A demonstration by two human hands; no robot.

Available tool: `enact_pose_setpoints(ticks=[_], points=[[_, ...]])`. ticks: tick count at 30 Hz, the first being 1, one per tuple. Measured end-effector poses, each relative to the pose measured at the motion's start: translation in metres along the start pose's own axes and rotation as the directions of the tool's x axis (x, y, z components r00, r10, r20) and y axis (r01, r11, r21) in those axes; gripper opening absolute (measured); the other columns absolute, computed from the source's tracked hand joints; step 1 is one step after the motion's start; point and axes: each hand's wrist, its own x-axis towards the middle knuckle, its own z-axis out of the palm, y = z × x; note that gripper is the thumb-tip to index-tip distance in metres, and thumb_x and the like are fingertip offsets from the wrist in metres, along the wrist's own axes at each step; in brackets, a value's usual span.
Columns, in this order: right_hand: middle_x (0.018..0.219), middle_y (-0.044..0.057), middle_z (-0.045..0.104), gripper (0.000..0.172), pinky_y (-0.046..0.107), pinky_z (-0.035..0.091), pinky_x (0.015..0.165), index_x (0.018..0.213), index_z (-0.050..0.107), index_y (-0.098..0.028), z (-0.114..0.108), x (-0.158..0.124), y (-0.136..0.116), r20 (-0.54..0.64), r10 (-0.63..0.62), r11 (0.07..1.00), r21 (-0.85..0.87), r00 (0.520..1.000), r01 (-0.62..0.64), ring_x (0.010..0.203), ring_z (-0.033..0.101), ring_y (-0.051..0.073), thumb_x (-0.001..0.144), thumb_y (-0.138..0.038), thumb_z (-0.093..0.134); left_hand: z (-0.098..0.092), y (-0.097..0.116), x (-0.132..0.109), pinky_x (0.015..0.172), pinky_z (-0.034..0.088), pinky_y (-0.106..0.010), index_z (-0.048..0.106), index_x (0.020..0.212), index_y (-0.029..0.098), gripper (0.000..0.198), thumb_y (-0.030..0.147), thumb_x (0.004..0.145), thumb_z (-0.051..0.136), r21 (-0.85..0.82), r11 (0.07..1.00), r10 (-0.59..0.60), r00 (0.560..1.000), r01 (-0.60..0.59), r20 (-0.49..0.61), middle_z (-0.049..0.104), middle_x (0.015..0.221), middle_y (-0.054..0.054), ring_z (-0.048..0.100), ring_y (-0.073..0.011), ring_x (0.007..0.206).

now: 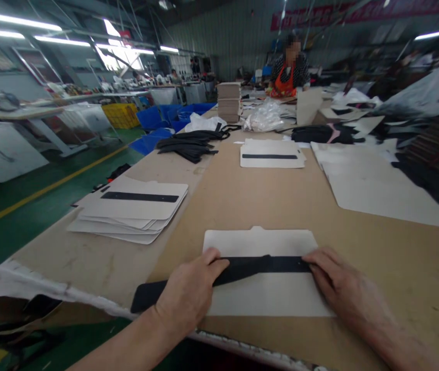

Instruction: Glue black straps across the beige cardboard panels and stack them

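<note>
A pale board (266, 299) with rounded corners and a small tab on its far edge lies on the brown table near the front. Across it runs a black strip (285, 264). My left hand (194, 286) pinches a longer black strip (146, 296), whose rounded end sticks out to the left past the board. The other end of that strip slants over the board and meets the flat strip near the middle. My right hand (343, 283) is closed at the right end of the flat strip, thumb and fingers together on it.
Stacked pale boards (134, 206), the top one with a black strip, lie at the left. Another such board (273, 154) is farther back, near black strips (192, 141). Large pale sheets (374, 180) lie at the right. A person in an orange apron (285, 80) is beyond the table.
</note>
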Motion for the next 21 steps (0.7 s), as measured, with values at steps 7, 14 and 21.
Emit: enact_pose_setpoints(ticks=[7,14,21], points=[[0.129,0.008,0.061,0.062,0.034,0.062,0.073,0.132,0.056,-0.023,-0.001,-0.023,-0.003,0.109,-0.202,0.886,-0.404,0.973,0.229,0.105,0.065,0.025,0.078,0.003,0.040,0.007,0.001,-0.004,0.100,0.050,-0.038,0.044,0.143,0.022,0.072,-0.003,0.077,0.037,0.157,0.985,0.057,0.993,-0.073,0.104,0.052,0.140,-0.009,0.058,-0.0235,0.118],[0.114,0.011,0.066,0.052,0.038,0.060,0.085,0.124,0.061,-0.016,-0.014,-0.008,-0.020,0.168,-0.281,0.868,-0.374,0.945,0.325,0.102,0.063,0.025,0.077,0.002,0.046,-0.002,0.003,-0.005,0.102,0.048,-0.045,0.040,0.147,0.020,0.063,0.021,0.085,0.052,0.125,0.989,0.058,0.987,-0.077,0.147,0.046,0.148,-0.014,0.057,-0.0301,0.121],[0.105,-0.002,0.072,0.045,0.023,0.058,0.074,0.117,0.060,-0.028,0.004,-0.030,-0.002,-0.024,-0.546,0.784,-0.365,0.837,0.501,0.090,0.070,0.017,0.077,-0.009,0.055,-0.015,-0.007,-0.014,0.081,0.057,-0.039,0.055,0.135,0.031,0.057,0.041,0.080,0.065,0.105,0.984,0.122,0.974,-0.144,0.190,0.060,0.132,-0.010,0.070,-0.0301,0.097]])
